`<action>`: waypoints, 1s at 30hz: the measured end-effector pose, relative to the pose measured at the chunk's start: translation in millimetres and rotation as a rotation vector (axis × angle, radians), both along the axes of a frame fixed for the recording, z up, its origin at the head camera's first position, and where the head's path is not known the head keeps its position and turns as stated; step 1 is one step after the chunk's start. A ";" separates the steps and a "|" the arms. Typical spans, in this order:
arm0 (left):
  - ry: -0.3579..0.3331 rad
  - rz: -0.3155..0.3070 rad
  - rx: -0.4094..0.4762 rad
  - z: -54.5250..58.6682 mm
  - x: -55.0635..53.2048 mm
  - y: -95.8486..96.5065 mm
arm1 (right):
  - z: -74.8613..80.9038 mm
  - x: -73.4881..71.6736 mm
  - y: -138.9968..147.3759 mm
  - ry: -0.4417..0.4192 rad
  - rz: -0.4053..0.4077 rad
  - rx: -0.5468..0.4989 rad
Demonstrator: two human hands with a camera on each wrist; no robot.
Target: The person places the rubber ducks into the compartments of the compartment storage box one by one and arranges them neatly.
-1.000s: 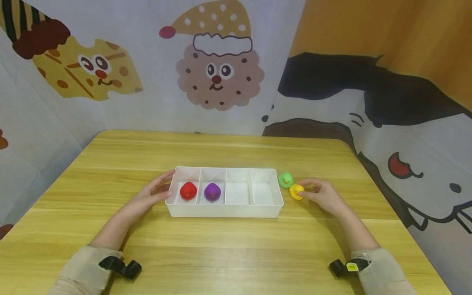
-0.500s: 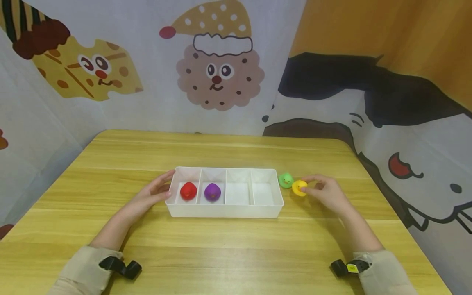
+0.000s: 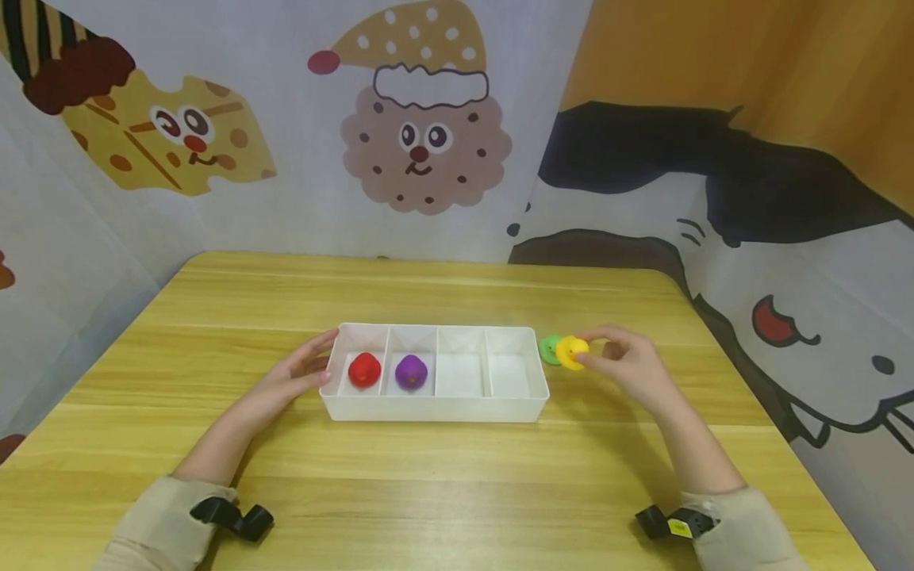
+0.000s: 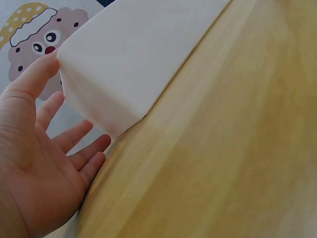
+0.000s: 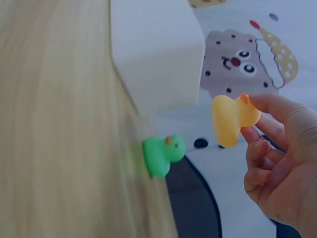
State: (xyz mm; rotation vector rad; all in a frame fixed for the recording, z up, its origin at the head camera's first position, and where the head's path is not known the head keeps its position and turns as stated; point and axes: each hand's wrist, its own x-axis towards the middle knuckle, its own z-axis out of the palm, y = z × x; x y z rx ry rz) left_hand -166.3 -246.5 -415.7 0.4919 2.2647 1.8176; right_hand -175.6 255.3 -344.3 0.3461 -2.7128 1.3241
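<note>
Between thumb and fingers, my right hand pinches a yellow rubber duck, held above the table in the right wrist view. Below it a green rubber duck stands on the table, partly covered by the yellow one in the head view. Just left of both is a white box split into several compartments. A red duck lies in its leftmost compartment, and a purple duck in the one beside that. My left hand touches the box's left end, fingers spread and fairly straight.
The wooden table extends around the box on every side. Behind it hangs a cloth printed with cartoon figures. Each wrist wears a black camera strap.
My right hand has first drawn the yellow duck slightly right, then lifted it up and back left, over part of the green duck. My left hand and the box stay put.
</note>
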 end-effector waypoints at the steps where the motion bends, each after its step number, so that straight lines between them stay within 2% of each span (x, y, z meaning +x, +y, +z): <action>1: 0.000 0.001 -0.001 0.1 0.1 0.1 | 2.6 1.2 -3.2 0.002 0.006 -0.005; 8: -0.005 0.003 -0.008 0.1 -0.1 0.4 | 14.8 5.6 -26.8 0.005 0.056 -0.048; 18: -0.008 -0.002 0.005 -1.6 -0.6 -1.3 | 14.4 5.9 -60.1 0.028 0.208 -0.137; 30: -0.007 -0.006 0.007 -1.4 -0.9 -1.3 | 12.9 5.2 -88.4 0.028 0.276 -0.100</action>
